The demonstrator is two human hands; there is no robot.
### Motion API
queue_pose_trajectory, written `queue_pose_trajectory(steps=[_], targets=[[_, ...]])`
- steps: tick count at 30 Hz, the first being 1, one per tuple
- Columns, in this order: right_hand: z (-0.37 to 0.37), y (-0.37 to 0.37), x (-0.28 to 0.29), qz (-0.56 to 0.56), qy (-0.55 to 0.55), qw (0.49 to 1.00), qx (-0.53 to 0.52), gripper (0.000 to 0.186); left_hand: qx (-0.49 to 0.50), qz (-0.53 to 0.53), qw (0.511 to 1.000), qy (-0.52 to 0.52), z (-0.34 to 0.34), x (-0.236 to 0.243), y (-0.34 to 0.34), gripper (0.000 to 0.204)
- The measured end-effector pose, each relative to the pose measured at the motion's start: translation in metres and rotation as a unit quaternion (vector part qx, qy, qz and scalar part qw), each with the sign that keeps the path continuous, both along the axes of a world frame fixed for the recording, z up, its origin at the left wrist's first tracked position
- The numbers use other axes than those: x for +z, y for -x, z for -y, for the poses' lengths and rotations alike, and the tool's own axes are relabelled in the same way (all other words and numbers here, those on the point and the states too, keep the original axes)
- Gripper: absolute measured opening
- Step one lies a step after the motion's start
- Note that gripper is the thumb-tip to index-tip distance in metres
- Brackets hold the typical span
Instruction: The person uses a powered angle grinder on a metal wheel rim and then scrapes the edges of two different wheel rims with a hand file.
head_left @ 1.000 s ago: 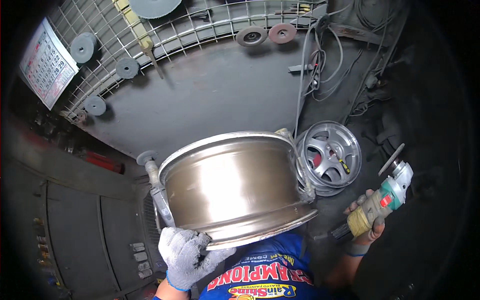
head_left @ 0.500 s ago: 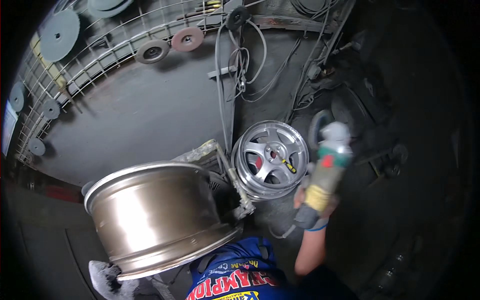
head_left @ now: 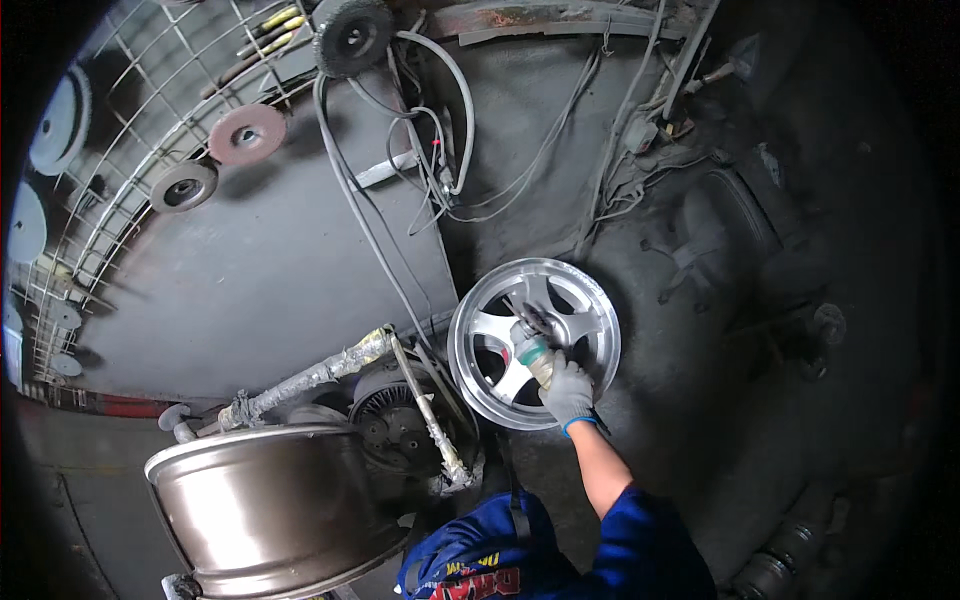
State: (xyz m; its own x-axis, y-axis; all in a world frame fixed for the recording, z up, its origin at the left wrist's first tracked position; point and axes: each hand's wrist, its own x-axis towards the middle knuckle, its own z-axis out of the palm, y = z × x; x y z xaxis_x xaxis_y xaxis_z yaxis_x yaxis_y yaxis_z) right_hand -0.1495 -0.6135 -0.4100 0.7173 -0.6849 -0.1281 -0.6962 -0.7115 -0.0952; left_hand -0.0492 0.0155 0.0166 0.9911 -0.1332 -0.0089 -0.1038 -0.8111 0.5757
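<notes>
My right hand [head_left: 568, 390], in a grey glove with a blue cuff, is closed round an angle grinder [head_left: 534, 354] with a green and tan body. The arm is stretched forward, and the grinder's dark disc end lies over the hub of a silver five-spoke alloy wheel [head_left: 586, 325]. Whether the grinder rests on the wheel or hovers over it, I cannot tell. The wheel's face is turned up toward me. My left hand does not show. At the lower left, a second wheel with a bronze barrel [head_left: 260, 510] lies sideways beside a wrapped metal frame [head_left: 320, 375].
Grinding discs, one of them pink [head_left: 247, 134], hang along a wire rack [head_left: 130, 200] at the upper left. Cables and a hose [head_left: 465, 110] dangle over the grey panel. A dark finned machine [head_left: 388, 420] sits behind the frame. More wheel-like parts [head_left: 780, 565] lie at the lower right.
My right hand has carried the grinder from the wheel's right side, leftward onto the wheel's middle. The view has shifted. A yellow-handled tool on the wheel no longer shows.
</notes>
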Motion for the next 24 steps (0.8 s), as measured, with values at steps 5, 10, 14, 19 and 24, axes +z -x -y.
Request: queue_pose_trajectory(steps=[5,10,14,19,24], targets=[[0.037,-0.003,-0.003,0.049,0.048,0.996,-0.053,0.097,0.076,-0.05,0.995,0.037,0.025,0.012,0.011,0.063],[0.095,-0.016,-0.016,-0.047,0.11,0.993,0.0,0.1,0.06,-0.052,0.996,0.042,0.017,0.014,-0.002,0.065],[0.1,-0.017,-0.036,-0.115,0.152,0.978,0.082,0.092,0.078,-0.069,0.994,0.014,0.029,0.019,0.001,0.064],[0.1,-0.01,-0.057,-0.094,0.134,0.981,0.106,0.089,0.079,-0.044,0.996,-0.016,0.007,0.015,0.0,0.064],[0.099,-0.009,-0.044,-0.113,0.084,0.985,0.104,0.097,0.089,-0.019,0.996,-0.001,0.007,-0.008,-0.004,0.089]])
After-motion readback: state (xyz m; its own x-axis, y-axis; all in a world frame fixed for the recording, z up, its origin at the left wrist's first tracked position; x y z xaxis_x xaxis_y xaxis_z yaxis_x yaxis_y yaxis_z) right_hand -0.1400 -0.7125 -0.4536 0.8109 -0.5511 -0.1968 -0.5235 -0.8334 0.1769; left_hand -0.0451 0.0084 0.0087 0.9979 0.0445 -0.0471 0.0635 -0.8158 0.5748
